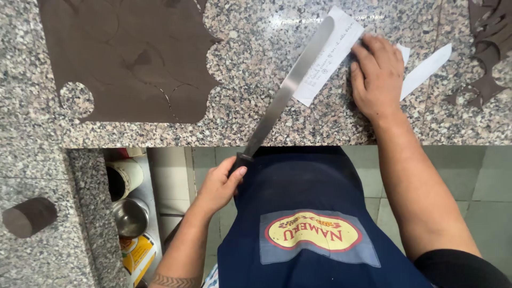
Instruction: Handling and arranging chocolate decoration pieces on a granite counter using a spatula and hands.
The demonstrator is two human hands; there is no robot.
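Gripping the dark handle of a long metal spatula (290, 85), the left hand (220, 184) is closed below the edge of the granite counter (240, 117), just in front of the dark blue apron (298, 213). Its flat steel blade slants up and to the right across the stone, and its rounded tip lies over a white paper slip (328, 56). The right hand (376, 72) rests flat and open, fingers together, pressing down on the papers, beside the blade's tip; another white strip (426, 69) pokes out to its right.

To the left on the counter lies a thin brown rolled sheet (128, 58) with round pieces cut out of its edges, so that bare stone shows through one circular hole. More brown offcuts (488, 53) lie at the far right corner. A short brown cylinder (29, 216) lies on its side on the lower granite ledge at the left.

Under the counter, a shelf holds containers: a white tub (125, 178) tipped on its side whose inside looks dark, a round steel bowl (129, 217) that appears empty, and a yellow packet (137, 255) below them. What the tub holds cannot be made out.
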